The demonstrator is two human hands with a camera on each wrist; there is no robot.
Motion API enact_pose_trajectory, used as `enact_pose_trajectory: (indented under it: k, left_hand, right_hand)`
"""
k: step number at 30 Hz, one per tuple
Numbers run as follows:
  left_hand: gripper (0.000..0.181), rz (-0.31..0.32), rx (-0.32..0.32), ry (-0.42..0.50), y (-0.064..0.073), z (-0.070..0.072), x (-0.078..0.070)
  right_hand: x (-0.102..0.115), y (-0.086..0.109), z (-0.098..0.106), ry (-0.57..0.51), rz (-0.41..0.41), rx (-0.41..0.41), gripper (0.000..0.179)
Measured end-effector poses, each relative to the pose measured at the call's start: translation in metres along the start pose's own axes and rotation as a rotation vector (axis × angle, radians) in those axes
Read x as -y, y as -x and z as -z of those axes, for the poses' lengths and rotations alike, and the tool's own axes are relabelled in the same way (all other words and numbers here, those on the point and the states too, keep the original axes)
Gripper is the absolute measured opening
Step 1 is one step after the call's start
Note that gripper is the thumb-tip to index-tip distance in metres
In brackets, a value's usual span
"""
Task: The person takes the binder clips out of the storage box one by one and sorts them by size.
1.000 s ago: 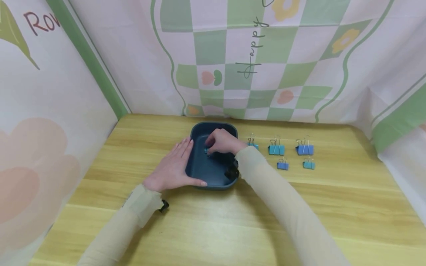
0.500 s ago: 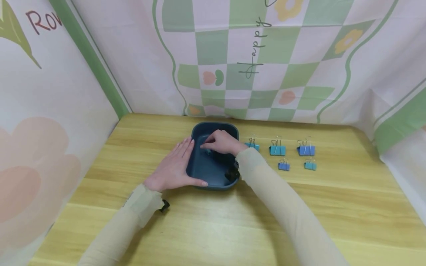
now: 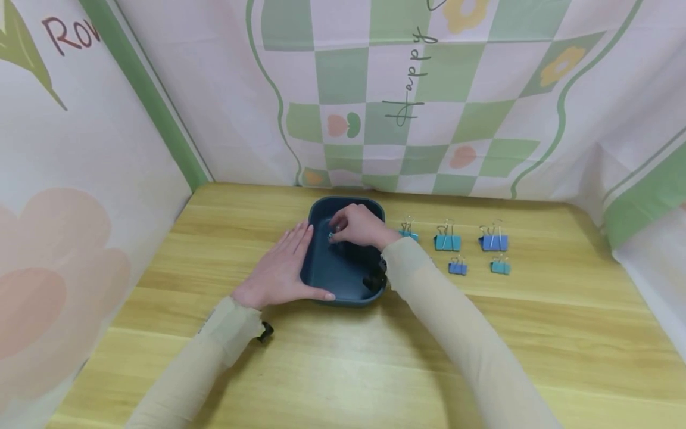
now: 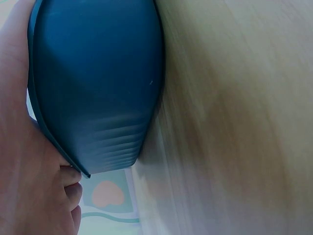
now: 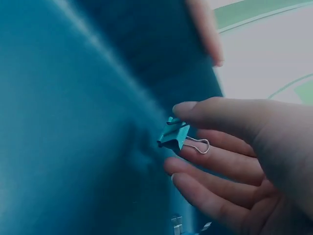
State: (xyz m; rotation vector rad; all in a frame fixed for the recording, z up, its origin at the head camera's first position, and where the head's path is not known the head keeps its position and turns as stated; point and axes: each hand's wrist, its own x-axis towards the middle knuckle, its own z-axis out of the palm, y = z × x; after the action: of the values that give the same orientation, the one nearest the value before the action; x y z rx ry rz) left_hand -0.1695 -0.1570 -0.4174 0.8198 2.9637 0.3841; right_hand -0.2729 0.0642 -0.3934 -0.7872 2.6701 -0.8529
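In the right wrist view, a small teal binder clip (image 5: pixel 174 133) with a silver wire handle sits between the thumb and fingers of my right hand (image 3: pixel 361 225). This pinch is inside a dark blue rectangular tray (image 3: pixel 333 277), just over its bottom. My left hand (image 3: pixel 278 268) lies along the tray's left side, fingers straight against the rim and thumb on the near left corner. From the left wrist, the tray's outer wall (image 4: pixel 98 73) shows beside that hand. My right hand and forearm hide part of the tray's right side.
Right of the tray stand a teal binder clip (image 3: pixel 409 235), a larger teal one (image 3: pixel 447 242) and a blue one (image 3: pixel 493 242). Before them are a small blue clip (image 3: pixel 458 269) and a small teal clip (image 3: pixel 501 268). A patterned curtain (image 3: pixel 391 149) hangs behind the wooden table.
My right fingertips have shifted slightly right and back within the tray, and the small clip shows at them again. My left hand stays in place on the rim.
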Motion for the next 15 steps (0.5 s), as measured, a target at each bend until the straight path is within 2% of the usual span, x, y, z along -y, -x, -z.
enact_pose_trajectory:
  k: [4,15]
  left_hand:
    - [0.142,0.002,0.008,0.005,-0.001,0.001,-0.001]
    - [0.143,0.007,0.010,0.011,0.000,0.002,-0.004]
  right_hand:
    - [0.006,0.005,0.014,-0.036,0.020,-0.060,0.043]
    - [0.020,0.032,0.056,-0.134,0.033,-0.139,0.030]
